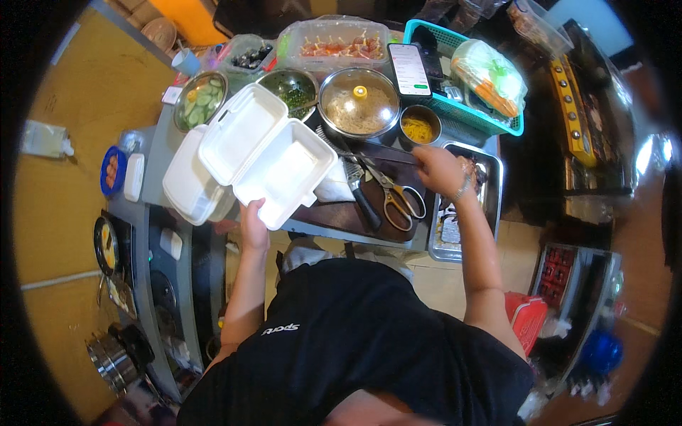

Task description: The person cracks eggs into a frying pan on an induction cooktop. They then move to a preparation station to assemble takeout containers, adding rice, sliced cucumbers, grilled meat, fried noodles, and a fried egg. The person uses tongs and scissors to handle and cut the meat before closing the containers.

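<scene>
My left hand (254,226) grips the front edge of an open, empty white foam takeaway box (287,165), thumb inside the rim. My right hand (439,169) is closed on the end of metal tongs (381,154), which reach left over the cutting board. Beneath them on the dark board (341,214) lie scissors (397,205), a black-handled tool (365,205) and a white bundle (335,183). Behind stand a lidded pot of noodles (359,104), a bowl of chopped greens (296,98) and a cup of yellow strips (418,128).
A metal tray with meat (496,213) sits under my right forearm. Another foam box (184,181) and a bowl of sliced cucumber (202,101) are at left. A phone (409,69) leans by a turquoise basket (514,128). Skewered food fills a plastic container (333,45).
</scene>
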